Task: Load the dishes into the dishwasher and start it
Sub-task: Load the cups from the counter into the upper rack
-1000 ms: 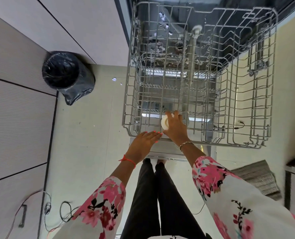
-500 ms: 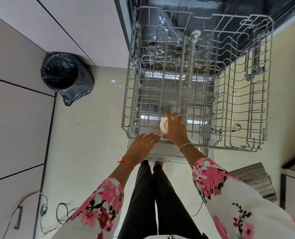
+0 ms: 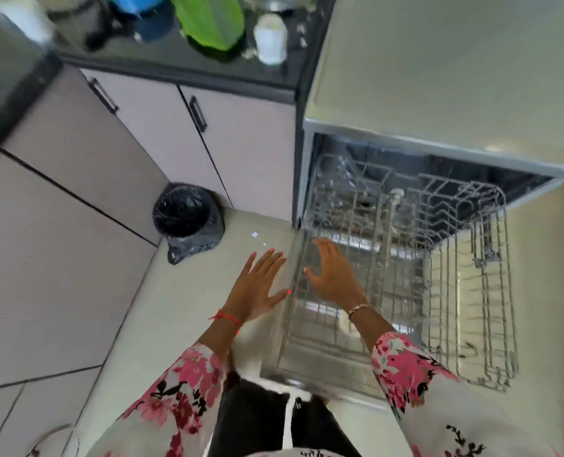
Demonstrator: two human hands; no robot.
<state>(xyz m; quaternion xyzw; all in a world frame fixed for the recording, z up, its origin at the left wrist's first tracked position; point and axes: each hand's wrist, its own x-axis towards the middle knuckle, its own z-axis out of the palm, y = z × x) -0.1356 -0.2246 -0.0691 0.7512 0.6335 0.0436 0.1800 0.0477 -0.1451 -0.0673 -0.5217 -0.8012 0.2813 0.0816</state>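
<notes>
**Both grips bare at the drawn-out rack**

The left grip (image 3: pixel 257 286) and right grip (image 3: pixel 333 275) hovered with fingers spread, holding nothing. The wire rack (image 3: pixel 445 291), stiff and probably light, lay under the right one. A blurred white cup (image 3: pixel 270 37) stood on the tabletop (image 3: pixel 161 59) far beyond both. It was likely brittle and best taken round its wall.

The white fabric sleeves (image 3: pixel 175 400) carry pink flowers and black leaves, above plain black trousers (image 3: pixel 251 420). The left hand (image 3: pixel 257 285) has coral-orange nails and a thin red thread wristband (image 3: pixel 227 318) (a gold chain bracelet (image 3: pixel 359 307) circles the other wrist). The wire dishwasher rack (image 3: pixel 445 285) is silver-grey, the round bin's glossy liner (image 3: pixel 188 216) is black, and the flat cabinet doors (image 3: pixel 161 127) are pale pinkish.
</notes>
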